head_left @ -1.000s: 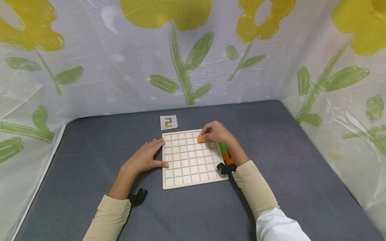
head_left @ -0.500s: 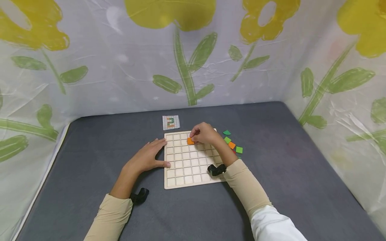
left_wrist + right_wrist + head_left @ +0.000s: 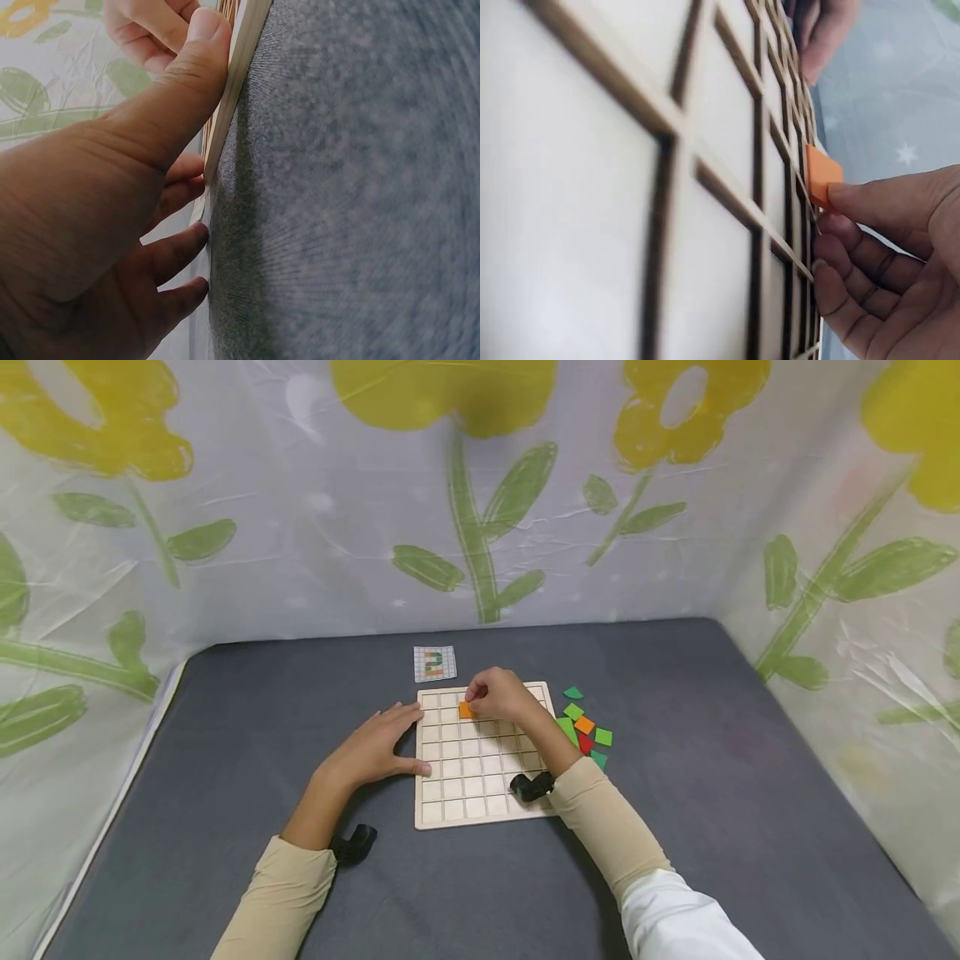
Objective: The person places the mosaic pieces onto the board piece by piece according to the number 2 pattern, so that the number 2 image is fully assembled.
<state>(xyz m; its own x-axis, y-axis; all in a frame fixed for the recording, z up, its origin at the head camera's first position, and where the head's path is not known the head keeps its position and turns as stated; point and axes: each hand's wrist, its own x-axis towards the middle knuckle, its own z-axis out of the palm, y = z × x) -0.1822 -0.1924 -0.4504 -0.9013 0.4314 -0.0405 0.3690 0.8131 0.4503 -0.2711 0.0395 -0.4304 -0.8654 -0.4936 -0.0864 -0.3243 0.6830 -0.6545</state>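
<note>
1. The right hand (image 3: pixel 501 695) pinches an orange block (image 3: pixel 466 711). Its thumb and a finger are closed on the block, and the other fingers curl under. Holding it by one side leaves most of the block poking out, perhaps so it is easy to aim.
2. The orange block is at the far part of the wooden board (image 3: pixel 470 768), a bit left of the middle. In the right wrist view it looks tilted, close to the thin wood lines. I cannot tell if it sits down in a square.
3. The left hand (image 3: pixel 372 747) is spread wide and grips no block. Its thumb rests on the board's left edge, and the other fingers reach up to the far left corner. Maybe this stops the board from sliding.
4. A little picture card (image 3: pixel 435 664) lies flat on the desk (image 3: pixel 675 793), just past the board. There it seems easy to look at.
5. Loose green, orange and red pieces (image 3: pixel 584 725) lie beside the board's right edge. That spot looks handy for the right hand.
</note>
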